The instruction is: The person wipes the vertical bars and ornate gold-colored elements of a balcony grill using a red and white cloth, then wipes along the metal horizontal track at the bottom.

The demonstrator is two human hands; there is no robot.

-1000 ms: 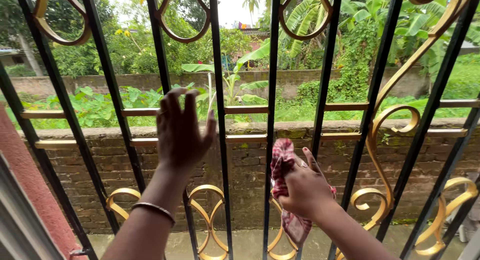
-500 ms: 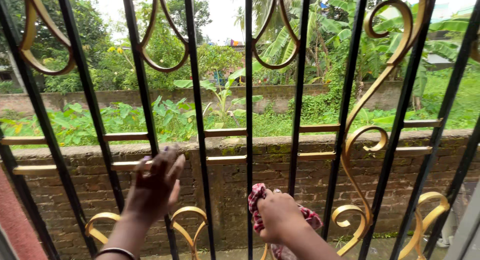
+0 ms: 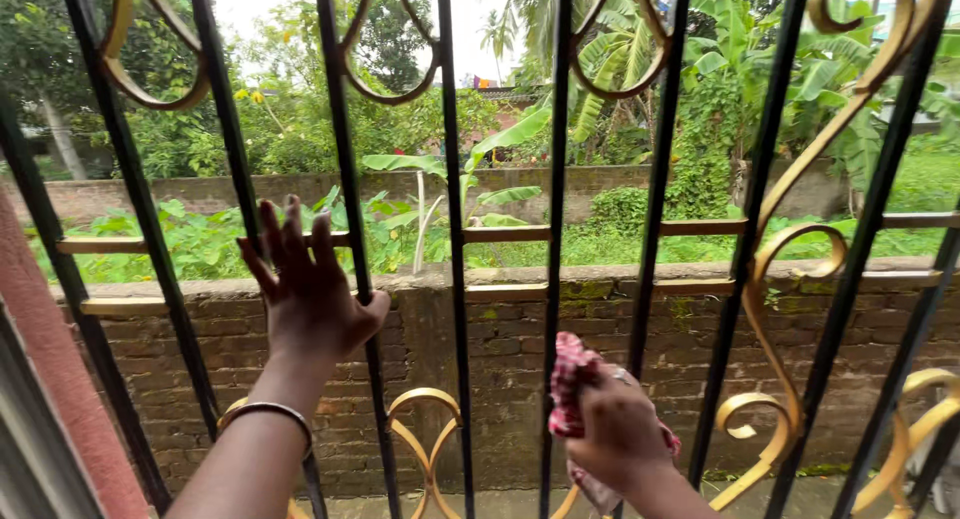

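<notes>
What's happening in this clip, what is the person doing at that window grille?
A person stands at a black metal grille with gold scrollwork, looking out over a brick wall and green plants. The right hand grips a red-and-white checked cloth bunched against one of the vertical bars low down. The left hand, with a bangle on the wrist, is spread open against the bars further left, near a gold crossbar.

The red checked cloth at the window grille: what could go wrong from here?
The cloth is bunched in the right hand close to a black bar; if the grip loosens, it may fall outside through the gap. The left hand presses flat against the bars, so fingers could slip between them.
</notes>
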